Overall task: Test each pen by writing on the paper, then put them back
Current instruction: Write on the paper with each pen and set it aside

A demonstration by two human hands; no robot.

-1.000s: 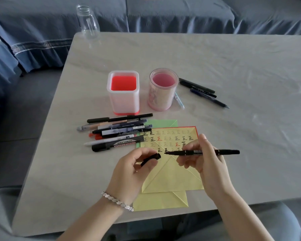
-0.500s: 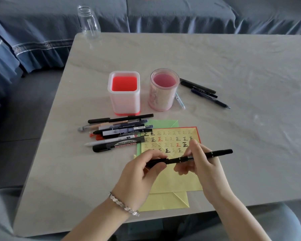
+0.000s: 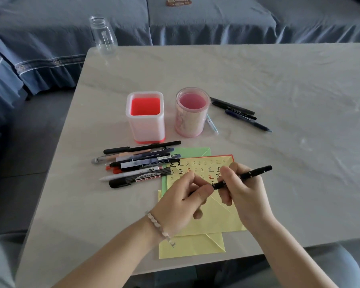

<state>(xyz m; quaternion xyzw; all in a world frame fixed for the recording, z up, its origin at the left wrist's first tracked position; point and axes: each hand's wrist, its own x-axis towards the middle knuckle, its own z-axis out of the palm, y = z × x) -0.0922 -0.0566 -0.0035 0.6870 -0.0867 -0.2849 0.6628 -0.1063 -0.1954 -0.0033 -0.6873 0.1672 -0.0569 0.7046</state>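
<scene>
Above creased yellow paper [image 3: 206, 222] on a marbled table [image 3: 279, 80], the left hand [image 3: 182, 197] pinches one end of a slim black pen [image 3: 253, 173]; the right hand [image 3: 244, 192] curls round its barrel. Behind stand a square white holder [image 3: 146, 121] and round pink holder [image 3: 192, 115], loose pens [image 3: 141, 163] alongside.

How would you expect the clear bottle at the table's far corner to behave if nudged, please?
The clear bottle looks empty, so it is probably light and would slide or tip readily. It stands at the very corner of the table, so a push might send it off. Its round body would likely roll; glass or plastic, I cannot tell.
</scene>
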